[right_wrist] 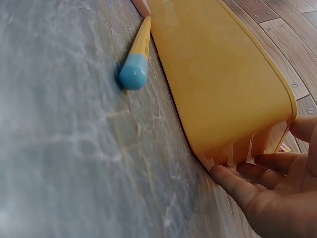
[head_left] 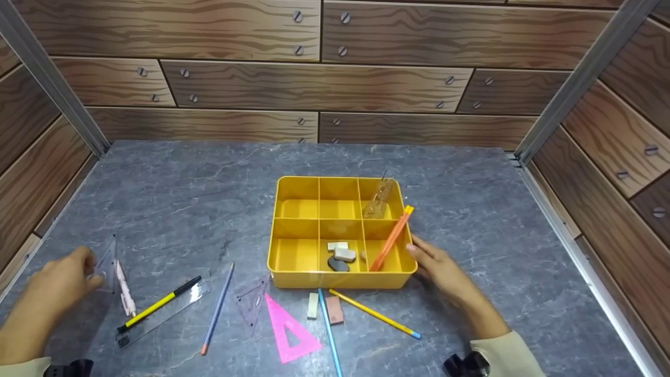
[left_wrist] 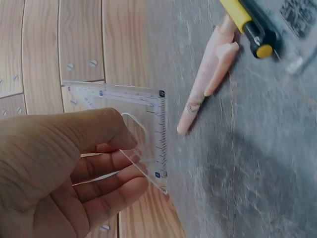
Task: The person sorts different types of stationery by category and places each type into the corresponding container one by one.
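Note:
My left hand is at the far left, pinching a clear triangular set square between thumb and fingers. In the left wrist view the set square stands on edge, near or touching the tabletop; I cannot tell which. Beside it lies a pale pink pen. On the right, my right hand rests its fingertips against the outer right wall of a yellow divided tray. Orange pencils lean in its front right compartment. Erasers and a dark rounded piece lie in the front middle one.
Clear pieces stand in the back right compartment. Before the tray lie a pink set square, yellow pencil, blue pencil, reddish eraser and pale eraser. Leftward are a purple pencil, yellow-black cutter-like tool and clear ruler.

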`<state>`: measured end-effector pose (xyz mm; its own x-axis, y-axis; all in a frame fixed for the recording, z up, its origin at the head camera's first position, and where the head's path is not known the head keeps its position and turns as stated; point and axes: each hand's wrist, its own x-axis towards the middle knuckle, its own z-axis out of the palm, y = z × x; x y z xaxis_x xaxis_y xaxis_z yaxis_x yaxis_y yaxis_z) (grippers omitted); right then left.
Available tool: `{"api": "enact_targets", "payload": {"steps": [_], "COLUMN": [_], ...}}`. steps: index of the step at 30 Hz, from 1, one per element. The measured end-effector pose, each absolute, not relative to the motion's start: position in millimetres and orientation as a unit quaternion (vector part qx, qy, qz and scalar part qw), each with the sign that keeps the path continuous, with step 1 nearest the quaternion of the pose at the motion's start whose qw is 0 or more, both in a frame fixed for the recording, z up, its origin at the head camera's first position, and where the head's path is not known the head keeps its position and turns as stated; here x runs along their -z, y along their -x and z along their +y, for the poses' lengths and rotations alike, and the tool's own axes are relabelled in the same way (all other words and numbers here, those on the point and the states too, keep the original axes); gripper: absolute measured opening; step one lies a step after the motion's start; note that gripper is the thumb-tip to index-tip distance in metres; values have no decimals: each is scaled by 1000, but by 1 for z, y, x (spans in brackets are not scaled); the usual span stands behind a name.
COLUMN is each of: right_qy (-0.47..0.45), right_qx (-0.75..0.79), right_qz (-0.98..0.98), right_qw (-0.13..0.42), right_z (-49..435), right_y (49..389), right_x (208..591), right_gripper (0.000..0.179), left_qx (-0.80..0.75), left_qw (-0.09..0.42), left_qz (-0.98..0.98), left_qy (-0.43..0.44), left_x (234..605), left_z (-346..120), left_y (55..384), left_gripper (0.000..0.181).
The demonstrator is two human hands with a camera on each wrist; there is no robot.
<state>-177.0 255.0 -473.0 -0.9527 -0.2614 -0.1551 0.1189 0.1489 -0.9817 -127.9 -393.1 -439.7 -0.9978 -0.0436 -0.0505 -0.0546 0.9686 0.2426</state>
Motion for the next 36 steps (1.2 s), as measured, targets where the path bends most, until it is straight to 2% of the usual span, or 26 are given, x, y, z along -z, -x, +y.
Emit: {"api": "enact_targets", "payload": {"steps": [7, 13, 27, 36], "right_qy": [44, 51, 49, 43], "right_qx": [653, 645, 640, 635], "right_qz": [742, 747, 752, 757], "right_qw": [147, 151, 149, 146], "right_z": [255, 256, 255, 255], "right_y": [176, 176, 176, 176], "right_x": [473, 472, 471, 472], "right_gripper": [62, 63, 63, 64], "left_qx": [-129, -133, -143, -147], "left_qw": [-18, -26, -48, -87], "left_qz": [991, 991, 987, 982], "left_qy": [3, -21, -57, -86], "left_x": [436, 431, 411, 402], "left_z": [-378, -366, -330, -306], "left_y": [130, 134, 152, 166], "left_gripper": [29, 15, 15, 16]}}
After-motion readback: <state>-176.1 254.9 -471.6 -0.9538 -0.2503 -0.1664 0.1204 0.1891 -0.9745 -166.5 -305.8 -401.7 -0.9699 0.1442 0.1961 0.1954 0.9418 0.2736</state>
